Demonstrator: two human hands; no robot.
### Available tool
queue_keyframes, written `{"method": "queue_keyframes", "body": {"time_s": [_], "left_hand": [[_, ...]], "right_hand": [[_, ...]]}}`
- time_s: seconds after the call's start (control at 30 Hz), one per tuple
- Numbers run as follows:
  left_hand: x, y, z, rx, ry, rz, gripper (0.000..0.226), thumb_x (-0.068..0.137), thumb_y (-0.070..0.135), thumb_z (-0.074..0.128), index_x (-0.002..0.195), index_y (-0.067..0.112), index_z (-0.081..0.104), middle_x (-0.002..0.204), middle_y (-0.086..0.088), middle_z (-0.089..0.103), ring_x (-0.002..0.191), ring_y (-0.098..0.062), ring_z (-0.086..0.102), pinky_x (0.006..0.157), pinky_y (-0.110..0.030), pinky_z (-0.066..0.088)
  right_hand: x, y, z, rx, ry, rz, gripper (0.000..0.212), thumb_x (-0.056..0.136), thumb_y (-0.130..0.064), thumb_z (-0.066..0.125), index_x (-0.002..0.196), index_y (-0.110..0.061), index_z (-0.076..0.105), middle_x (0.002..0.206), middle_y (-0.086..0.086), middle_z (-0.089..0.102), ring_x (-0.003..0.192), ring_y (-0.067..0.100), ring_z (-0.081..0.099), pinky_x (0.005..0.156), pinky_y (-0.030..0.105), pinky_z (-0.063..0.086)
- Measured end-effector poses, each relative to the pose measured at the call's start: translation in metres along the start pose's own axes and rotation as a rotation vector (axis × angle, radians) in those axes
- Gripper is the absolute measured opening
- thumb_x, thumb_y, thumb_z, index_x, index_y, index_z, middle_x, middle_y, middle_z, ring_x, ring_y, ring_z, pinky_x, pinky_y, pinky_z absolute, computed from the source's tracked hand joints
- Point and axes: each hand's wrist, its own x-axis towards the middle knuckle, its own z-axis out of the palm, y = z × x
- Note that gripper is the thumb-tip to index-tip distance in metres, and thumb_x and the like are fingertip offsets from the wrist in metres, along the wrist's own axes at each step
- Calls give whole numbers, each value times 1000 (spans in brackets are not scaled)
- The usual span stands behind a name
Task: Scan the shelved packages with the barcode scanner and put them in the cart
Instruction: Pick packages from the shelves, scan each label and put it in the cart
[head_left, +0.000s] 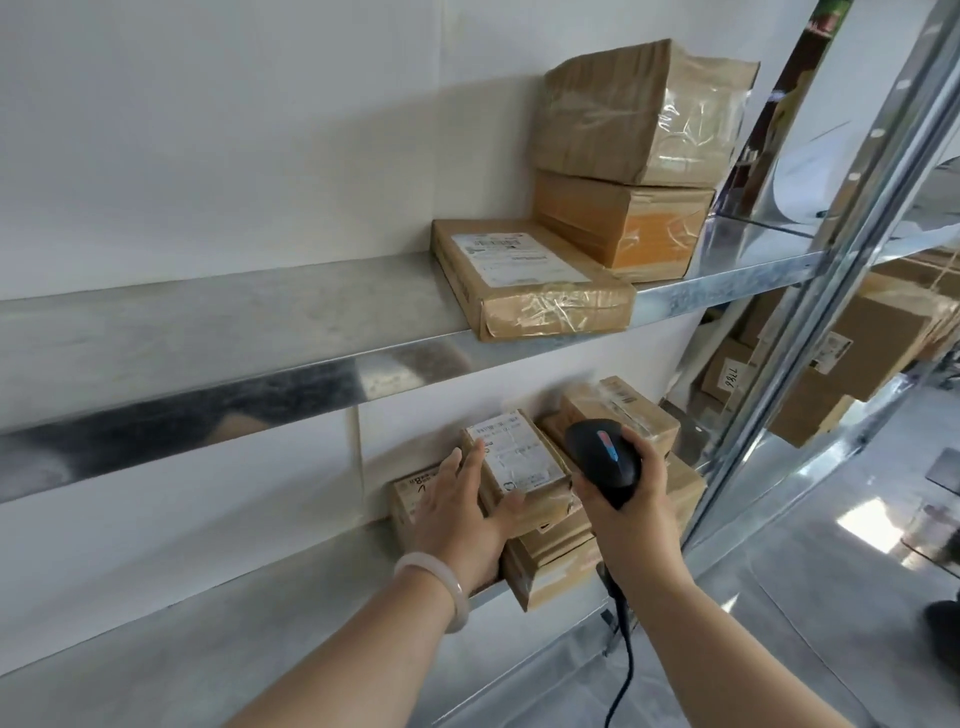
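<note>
A person stands at metal shelving against a white wall. Their left hand (462, 514) holds a small package (519, 467) on top of a pile on the lower shelf (260, 623). The fingers lie along its left side and the thumb presses its near edge, so the package is pinched between them. Its white printed label faces up, the text too small to read.

Their right hand (636, 501) is wrapped tightly round a black barcode scanner (602, 457), just beside the package's right edge. The scanner's cable (623, 649) hangs down below the wrist. A pale bracelet (431, 582) circles the left wrist.

Under the package, a taped brown box (550, 566) juts out past the shelf's front edge. Bare metal runs leftward from the pile.

On the upper shelf (208, 322), a flat package (524, 280) with an unreadable white label overhangs the front lip. Behind it an orange-brown box (623, 223) carries a crumpled box (644, 114). To their left the shelf is bare metal.

A shiny upright post (831, 260) bounds the bay on the right. Beyond it sit more cartons (872, 332), one with a white tag (730, 382) bearing handwritten digits turned sideways, seemingly 7786
</note>
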Motion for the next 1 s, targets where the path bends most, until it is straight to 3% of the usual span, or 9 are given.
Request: {"method": "queue_keyframes", "body": {"time_s": [0.23,0.33,0.47,0.53,0.6,0.7,0.77,0.9,1.0], "left_hand": [[32,3,38,-197,182,-196,87,75,82,43,150,51,12,159,8,28,146,-21,26,116,-54,29],[32,14,47,-291,211,-232,80,90,59,55,154,45,10,153,10,39,140,-19,38,116,-45,33],[30,23,56,-382,262,-237,75,96,41,58,155,41,12,149,10,42,134,-13,41,113,-35,34],[26,26,57,-396,276,-204,75,95,39,60,155,42,14,146,12,44,132,-10,43,112,-33,35],[21,29,57,-413,300,-174,78,94,34,63,152,45,13,144,14,45,132,-9,44,112,-33,39],[11,30,51,-446,330,-96,82,91,26,68,143,59,14,141,18,45,132,-7,46,105,-27,46],[1,29,44,-416,327,-51,87,87,31,72,141,67,14,144,18,42,135,-7,42,109,-32,44],[-22,26,26,-381,318,-11,99,68,51,76,143,65,13,139,23,33,137,-6,31,113,-40,40],[-44,18,11,-379,361,-23,102,73,37,82,146,59,14,142,18,34,137,-5,32,112,-36,41]], "right_hand": [[64,23,-4,13,-198,-56,61,83,-25,76,132,-38,42,125,-14,48,113,9,51,92,25,45],[76,30,0,0,-300,-56,62,85,-21,74,136,-34,40,107,-27,45,94,-7,52,72,5,39],[85,35,-1,27,-397,-67,65,86,-20,72,141,-31,38,103,-27,45,86,-9,50,65,7,39],[85,36,-2,71,-409,-81,65,85,-20,73,139,-32,39,110,-22,47,97,2,53,74,12,45],[82,37,-5,124,-413,-84,64,84,-21,74,137,-34,41,112,-27,46,108,14,56,82,35,56],[76,32,-11,186,-417,-135,63,82,-22,75,135,-35,43,115,-29,48,107,20,61,79,50,58],[72,26,-14,208,-417,-179,62,83,-18,75,135,-32,44,114,-32,49,105,7,61,82,43,59],[58,9,-17,272,-450,-233,58,85,-10,72,131,-32,44,112,-30,50,99,-23,50,75,5,48],[39,-2,-8,300,-493,-243,60,85,-12,72,130,-38,43,111,-33,53,107,-10,54,83,16,53]]}}
